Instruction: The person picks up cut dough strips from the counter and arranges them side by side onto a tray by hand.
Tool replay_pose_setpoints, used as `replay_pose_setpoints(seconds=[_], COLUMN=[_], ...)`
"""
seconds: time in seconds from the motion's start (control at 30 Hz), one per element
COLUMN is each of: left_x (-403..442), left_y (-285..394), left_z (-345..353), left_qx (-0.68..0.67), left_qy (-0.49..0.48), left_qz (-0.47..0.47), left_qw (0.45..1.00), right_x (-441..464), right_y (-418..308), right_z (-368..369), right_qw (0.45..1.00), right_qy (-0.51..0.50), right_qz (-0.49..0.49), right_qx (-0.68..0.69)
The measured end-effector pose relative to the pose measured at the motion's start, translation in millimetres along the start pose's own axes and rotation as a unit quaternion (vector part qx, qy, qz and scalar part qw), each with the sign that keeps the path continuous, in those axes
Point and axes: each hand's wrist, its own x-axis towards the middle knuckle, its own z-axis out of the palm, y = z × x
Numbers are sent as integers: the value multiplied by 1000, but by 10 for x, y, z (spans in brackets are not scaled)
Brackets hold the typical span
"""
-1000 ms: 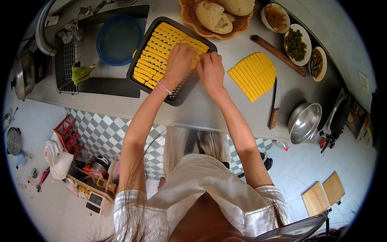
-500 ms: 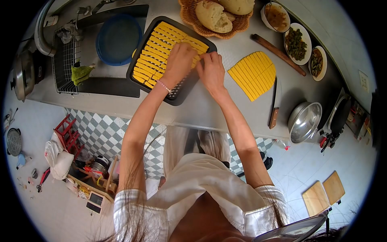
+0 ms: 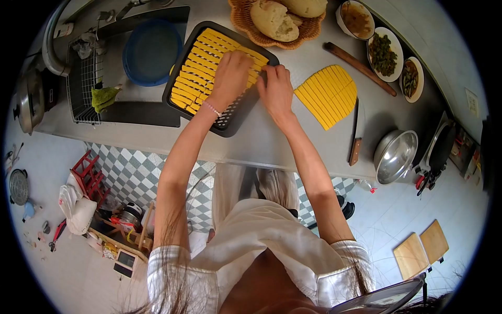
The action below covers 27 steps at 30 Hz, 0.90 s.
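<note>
A dark perforated tray [image 3: 235, 128] holds rows of yellow dough strips [image 3: 196, 81]. My left hand [image 3: 230, 78], with a beaded bracelet at the wrist, is over the tray with its fingers bent down and closed on a strip; the fingertips are partly hidden. At the tray's right rim is my right hand [image 3: 276, 91], its fingers curled together, and what they hold, if anything, is hidden. To the right, a flat piece of yellow dough [image 3: 328, 97] cut into strips lies on the counter. Beside it rests a knife [image 3: 355, 144] with a wooden handle.
Behind the tray stands a wicker basket [image 3: 246, 23] with pale bread [image 3: 274, 21]. A rolling pin [image 3: 361, 69] lies near several bowls of food [image 3: 385, 55]. On the right edge is a metal bowl [image 3: 396, 157]. Left is the sink [image 3: 146, 112] with a blue basin [image 3: 152, 52].
My hands have moved slightly apart; a strip end that showed between them is now lower, among the strips in the tray. The view has shifted a little.
</note>
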Motion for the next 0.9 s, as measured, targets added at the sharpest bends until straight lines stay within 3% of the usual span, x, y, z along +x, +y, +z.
replay_pose_setpoints(seconds=[0.9], left_x=[71], left_y=[27], left_z=[-13], left_qx=[-22], left_qy=[-59], left_qz=[-4], left_qw=[998], right_x=[49], right_y=[-10], right_z=[-28], right_qw=[1000], right_qy=[-25], right_qz=[9], right_qx=[13])
